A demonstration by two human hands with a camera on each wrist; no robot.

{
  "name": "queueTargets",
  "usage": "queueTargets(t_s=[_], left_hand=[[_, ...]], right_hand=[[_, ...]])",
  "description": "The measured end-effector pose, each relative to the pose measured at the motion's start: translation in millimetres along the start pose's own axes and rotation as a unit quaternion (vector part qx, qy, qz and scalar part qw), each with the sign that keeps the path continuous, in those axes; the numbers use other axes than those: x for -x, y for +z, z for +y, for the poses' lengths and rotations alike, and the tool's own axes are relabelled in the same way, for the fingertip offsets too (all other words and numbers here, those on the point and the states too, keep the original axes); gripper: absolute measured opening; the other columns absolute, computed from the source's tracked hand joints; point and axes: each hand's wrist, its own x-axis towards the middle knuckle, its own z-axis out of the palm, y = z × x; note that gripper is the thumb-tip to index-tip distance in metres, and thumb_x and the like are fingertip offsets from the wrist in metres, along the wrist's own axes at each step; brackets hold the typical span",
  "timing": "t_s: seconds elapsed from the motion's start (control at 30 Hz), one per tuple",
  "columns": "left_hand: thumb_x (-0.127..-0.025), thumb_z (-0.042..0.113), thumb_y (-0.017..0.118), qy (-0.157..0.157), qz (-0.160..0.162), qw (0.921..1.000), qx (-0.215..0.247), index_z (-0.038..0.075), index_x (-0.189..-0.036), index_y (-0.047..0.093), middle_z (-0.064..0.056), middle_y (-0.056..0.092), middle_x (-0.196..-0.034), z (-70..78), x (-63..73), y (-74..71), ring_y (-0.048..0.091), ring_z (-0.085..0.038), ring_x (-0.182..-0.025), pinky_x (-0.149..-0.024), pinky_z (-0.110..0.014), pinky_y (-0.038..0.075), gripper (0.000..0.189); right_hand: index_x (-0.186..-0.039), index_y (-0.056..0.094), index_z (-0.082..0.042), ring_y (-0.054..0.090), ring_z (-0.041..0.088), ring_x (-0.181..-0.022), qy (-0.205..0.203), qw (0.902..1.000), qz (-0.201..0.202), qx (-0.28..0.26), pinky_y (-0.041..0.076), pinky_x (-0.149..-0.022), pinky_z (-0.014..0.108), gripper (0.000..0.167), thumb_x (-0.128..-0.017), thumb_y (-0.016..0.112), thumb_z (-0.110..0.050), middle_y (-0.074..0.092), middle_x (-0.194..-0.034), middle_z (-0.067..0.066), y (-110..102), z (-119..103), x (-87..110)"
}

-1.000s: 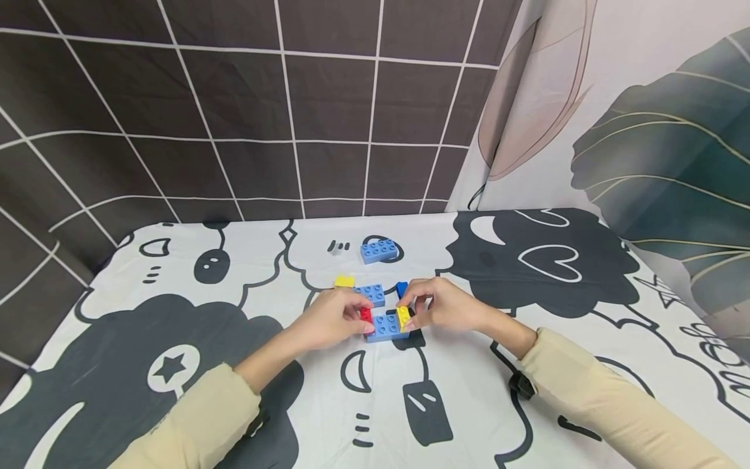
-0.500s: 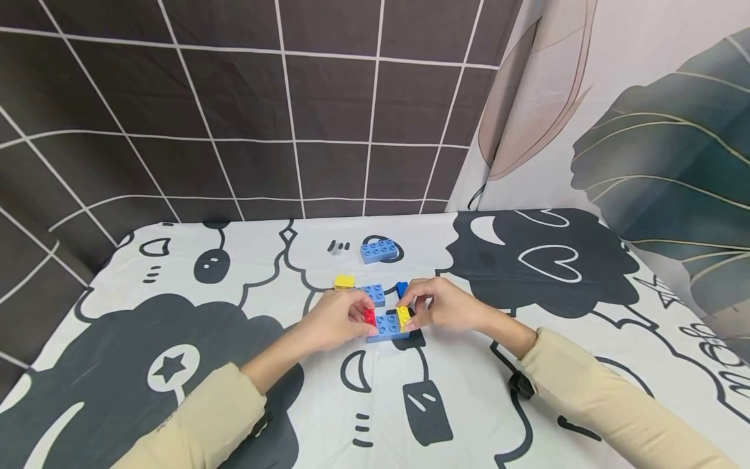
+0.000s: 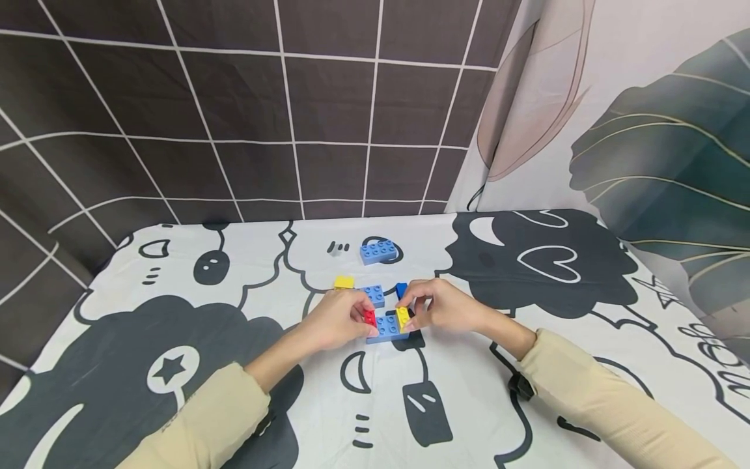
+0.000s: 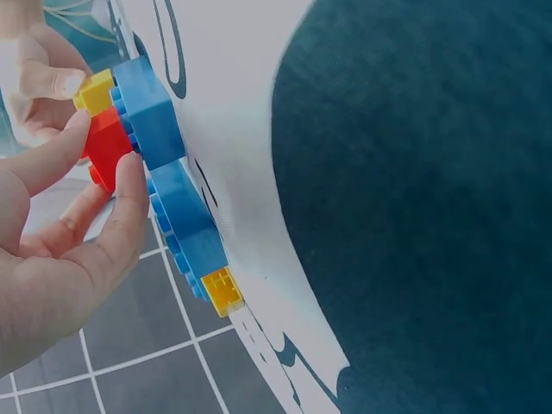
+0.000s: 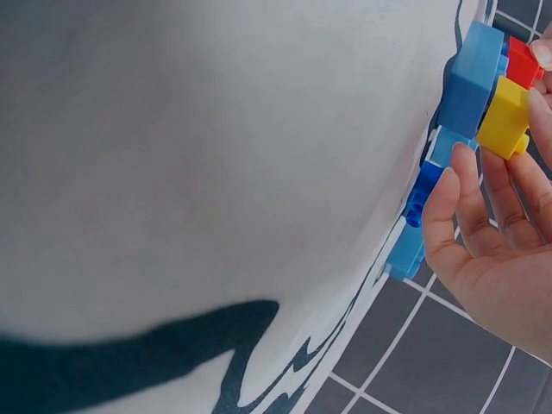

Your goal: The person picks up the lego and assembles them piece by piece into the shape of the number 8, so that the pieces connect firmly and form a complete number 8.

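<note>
A light blue building brick (image 3: pixel 387 331) lies on the patterned cloth between both hands, studs up. My left hand (image 3: pixel 334 320) pinches a red brick (image 4: pixel 108 145) between thumb and fingers, at the left part of that blue brick's top. Over the right end, my right hand (image 3: pixel 442 306) holds a yellow brick (image 5: pixel 504 118) by thumb and fingertips. Red and yellow stand a little apart in the head view, with bare blue studs showing between them. Fingers partly cover both small bricks. Whether the red one is pressed fully onto the studs, I cannot tell.
Just behind sits another light blue brick (image 3: pixel 373 295), with a yellow brick (image 3: pixel 344 281) to its left and a dark blue brick (image 3: pixel 401 289) to its right. Farther back lies one more light blue brick (image 3: pixel 378 252). A dark gridded backdrop (image 3: pixel 328 104) rises behind the cloth.
My left hand has shifted slightly right with the red brick, uncovering more of the yellow brick behind. The right hand stays on its yellow brick, practically still.
</note>
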Motion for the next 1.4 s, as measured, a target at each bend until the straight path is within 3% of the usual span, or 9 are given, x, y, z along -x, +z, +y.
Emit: queueTargets(t_s=[0.5, 1.0, 1.13, 1.23, 1.4], left_hand=[[-0.068, 0.008, 0.08, 0.0, 0.001, 1.0, -0.001, 0.002, -0.088, 0.064, -0.001, 0.059, -0.077, -0.4, -2.6, 0.3, 0.054, -0.012, -0.068, -0.062, -0.021, 0.045, 0.026], [-0.071, 0.014, 0.078, 0.004, -0.014, 0.9998, -0.015, 0.004, -0.093, 0.063, 0.0, 0.057, -0.079, -2.0, -1.4, -1.8, 0.053, -0.013, -0.072, -0.064, -0.023, 0.046, 0.028], [-0.077, 0.017, 0.074, 0.018, -0.005, 0.9996, -0.021, 0.005, -0.097, 0.064, -0.001, 0.061, -0.086, -4.9, -2.0, -9.9, 0.055, -0.014, -0.079, -0.069, -0.025, 0.046, 0.025], [-0.08, 0.014, 0.07, 0.01, 0.017, 0.9996, -0.019, 0.004, -0.102, 0.064, -0.005, 0.063, -0.094, -7.1, -3.5, -20.8, 0.056, -0.017, -0.086, -0.073, -0.029, 0.047, 0.025], [-0.08, 0.009, 0.07, -0.027, 0.038, 0.9986, -0.025, 0.004, -0.11, 0.061, -0.009, 0.061, -0.105, -14.8, -8.2, -34.3, 0.057, -0.022, -0.094, -0.074, -0.033, 0.049, 0.031]], right_hand=[[-0.095, 0.068, 0.0, 0.054, 0.014, -0.068, -0.005, 0.9999, 0.001, 0.01, 0.046, -0.062, 0.026, 0.028, -0.068, 0.077, 0.0, 0.062, -0.087, 0.002, 0.5, -0.4, -0.5], [-0.096, 0.067, 0.001, 0.053, 0.014, -0.069, -0.006, 0.9999, -0.006, 0.009, 0.047, -0.063, 0.027, 0.029, -0.069, 0.077, -0.001, 0.062, -0.088, 0.003, -0.4, -0.9, 0.0], [-0.096, 0.067, 0.0, 0.053, 0.013, -0.068, 0.001, 0.9999, -0.007, 0.011, 0.046, -0.062, 0.026, 0.028, -0.069, 0.076, 0.0, 0.062, -0.089, 0.003, 0.0, -1.7, -0.2], [-0.096, 0.067, -0.001, 0.053, 0.012, -0.068, 0.006, 0.9999, -0.007, 0.012, 0.046, -0.062, 0.026, 0.028, -0.069, 0.076, -0.001, 0.062, -0.089, 0.002, -0.4, -2.1, -0.1], [-0.095, 0.068, -0.001, 0.054, 0.012, -0.067, 0.01, 0.9999, -0.006, 0.01, 0.045, -0.062, 0.026, 0.028, -0.069, 0.077, -0.001, 0.062, -0.089, 0.002, -0.7, -2.6, 0.0]])
